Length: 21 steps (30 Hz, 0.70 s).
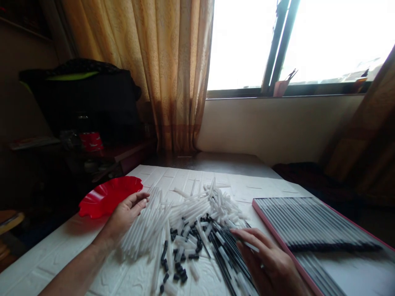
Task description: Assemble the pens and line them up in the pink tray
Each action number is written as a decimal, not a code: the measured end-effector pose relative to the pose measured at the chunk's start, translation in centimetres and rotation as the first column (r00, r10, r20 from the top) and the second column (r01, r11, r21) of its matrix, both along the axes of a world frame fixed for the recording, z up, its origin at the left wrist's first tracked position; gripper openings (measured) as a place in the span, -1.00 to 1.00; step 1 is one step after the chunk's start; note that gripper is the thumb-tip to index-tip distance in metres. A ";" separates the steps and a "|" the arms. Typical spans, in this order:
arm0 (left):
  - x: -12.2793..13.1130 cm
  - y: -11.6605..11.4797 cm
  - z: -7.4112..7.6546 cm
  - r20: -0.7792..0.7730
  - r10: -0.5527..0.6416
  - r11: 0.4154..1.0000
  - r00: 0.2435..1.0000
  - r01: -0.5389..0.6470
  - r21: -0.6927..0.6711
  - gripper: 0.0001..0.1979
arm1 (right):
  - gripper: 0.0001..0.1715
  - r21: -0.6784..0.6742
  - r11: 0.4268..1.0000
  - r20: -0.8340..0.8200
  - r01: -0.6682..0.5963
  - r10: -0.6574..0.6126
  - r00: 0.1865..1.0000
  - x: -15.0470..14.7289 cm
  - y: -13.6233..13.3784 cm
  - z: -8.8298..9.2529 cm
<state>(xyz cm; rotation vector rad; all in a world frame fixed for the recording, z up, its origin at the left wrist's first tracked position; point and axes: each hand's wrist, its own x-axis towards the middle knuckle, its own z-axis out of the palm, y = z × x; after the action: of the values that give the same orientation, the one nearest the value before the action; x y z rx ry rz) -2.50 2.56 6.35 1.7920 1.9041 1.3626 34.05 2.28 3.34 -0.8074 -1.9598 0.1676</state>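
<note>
Work at the heap: I judge that I am at the sorting-and-picking stage, with a piece lifted in one hand and the other at the loose stock.
Right hand (271, 259): my fingers curl round a slim pale piece (251, 246), gripping it just above the black rods (226, 250), near the tray's edge.
Left hand (128, 211): thumb and fingertips come close together at the upper end of the clear tubes (145, 230); the tips are too soft in this view for me to tell whether a tube is pinched there.
Next move: it calls, I think, for a light fingertip pinch and a straight line-up of ends, since parts this thin would roll or bend under a squeeze.
Clear tubes: frosted white, straight and slender, fanned in a loose bundle in front of me and spilling towards the middle of the white cloth (70, 259).
Black rods: dark, thin, lying in a slanting sheaf between the middle litter and my right hand.
Black caps (182, 274): stubby, scattered among short sleeves (194, 271) that look milky and hollow.
Tray (354, 273): pink-edged, at my right, bearing a close row of sticks (302, 220) laid side by side, dark at their near ends.
Red dish (109, 197): wavy-rimmed, just beyond my left wrist.
</note>
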 end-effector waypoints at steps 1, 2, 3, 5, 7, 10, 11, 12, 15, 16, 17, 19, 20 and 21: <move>0.2 0.1 0.1 -0.051 -0.031 0.999 0.998 0.030 -0.012 -0.57 | -0.73 0.018 1.000 -0.002 -0.006 0.006 1.000 0.0 -0.1 0.1; 0.6 0.1 0.2 -0.110 -0.067 0.998 0.992 0.064 -0.025 -0.63 | -0.73 0.036 0.999 0.001 -0.016 0.016 1.000 -0.1 -0.1 0.1; 1.3 0.2 0.3 -0.174 -0.107 0.994 0.979 0.102 -0.040 -0.69 | -0.73 0.054 0.998 0.001 -0.026 0.026 1.000 -0.2 -0.1 0.1; 2.9 0.3 0.3 -0.315 -0.188 0.982 0.930 0.176 -0.068 -0.76 | -0.74 0.079 0.996 -0.017 -0.037 0.038 0.999 -0.3 -0.1 -0.1; 4.9 0.5 0.2 -0.445 -0.260 0.966 0.857 0.235 -0.110 -0.70 | -0.74 0.090 0.996 -0.055 -0.030 0.035 0.998 -0.5 0.0 -0.3; 7.6 1.0 -0.1 -0.587 -0.324 0.946 0.742 0.264 -0.189 -0.65 | -0.73 0.095 0.995 -0.069 -0.027 0.034 0.997 -0.4 0.3 -0.5; 8.3 1.2 -0.2 -0.617 -0.339 0.941 0.710 0.264 -0.213 -0.68 | -0.73 0.097 0.995 -0.057 -0.031 0.037 0.998 -0.2 0.5 -0.4; 8.8 1.4 -0.4 -0.641 -0.346 0.938 0.685 0.256 -0.233 -0.73 | -0.72 0.100 0.994 -0.037 -0.037 0.041 0.998 0.0 0.6 -0.3; 9.7 2.0 -0.7 -0.688 -0.335 0.942 0.644 0.198 -0.272 -0.87 | -0.70 0.119 0.992 0.023 -0.047 0.045 0.999 0.6 0.9 0.0; 9.9 2.1 -0.9 -0.696 -0.328 0.943 0.638 0.176 -0.283 -0.90 | -0.69 0.131 0.990 0.035 -0.050 0.045 0.998 0.7 1.0 0.1; 10.0 2.2 -1.0 -0.701 -0.325 0.943 0.635 0.157 -0.295 -0.91 | -0.68 0.149 0.987 0.044 -0.056 0.050 0.998 0.9 1.1 0.2; 10.2 2.4 -1.3 -0.702 -0.322 0.940 0.636 0.128 -0.316 -0.87 | -0.66 0.184 0.980 0.061 -0.073 0.063 0.996 1.0 1.2 0.2; 10.3 2.4 -1.3 -0.699 -0.320 0.939 0.639 0.116 -0.324 -0.86 | -0.65 0.193 0.978 0.071 -0.082 0.070 0.995 1.1 1.2 0.2; 10.3 2.5 -1.4 -0.696 -0.316 0.938 0.645 0.105 -0.329 -0.84 | -0.64 0.193 0.977 0.076 -0.087 0.073 0.994 1.1 1.3 0.2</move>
<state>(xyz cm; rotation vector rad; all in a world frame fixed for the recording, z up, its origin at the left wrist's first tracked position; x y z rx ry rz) 7.84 5.01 4.95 2.5543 1.9514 0.2350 35.13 3.57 3.51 -0.6128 -2.0373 -0.0067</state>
